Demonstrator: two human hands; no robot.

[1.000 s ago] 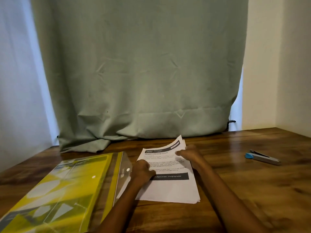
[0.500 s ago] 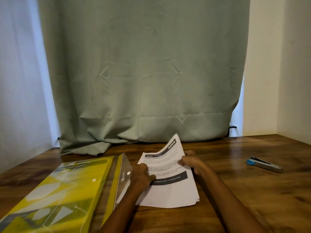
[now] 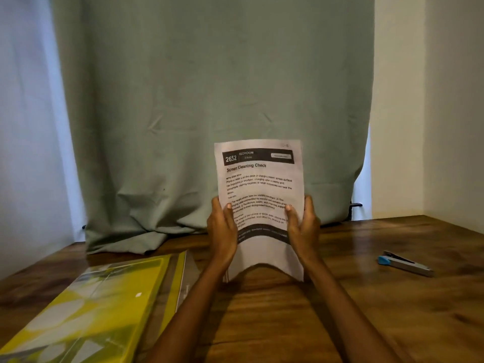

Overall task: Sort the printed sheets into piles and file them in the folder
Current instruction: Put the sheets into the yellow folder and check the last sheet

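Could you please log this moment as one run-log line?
stack of printed sheets upright, bottom edge on table | left hand, right hand grip its sides | folder untouched

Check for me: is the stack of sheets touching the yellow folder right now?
Apart. The head view shows the stack of sheets held upright by the left hand and right hand, with bare wood between it and the yellow folder.
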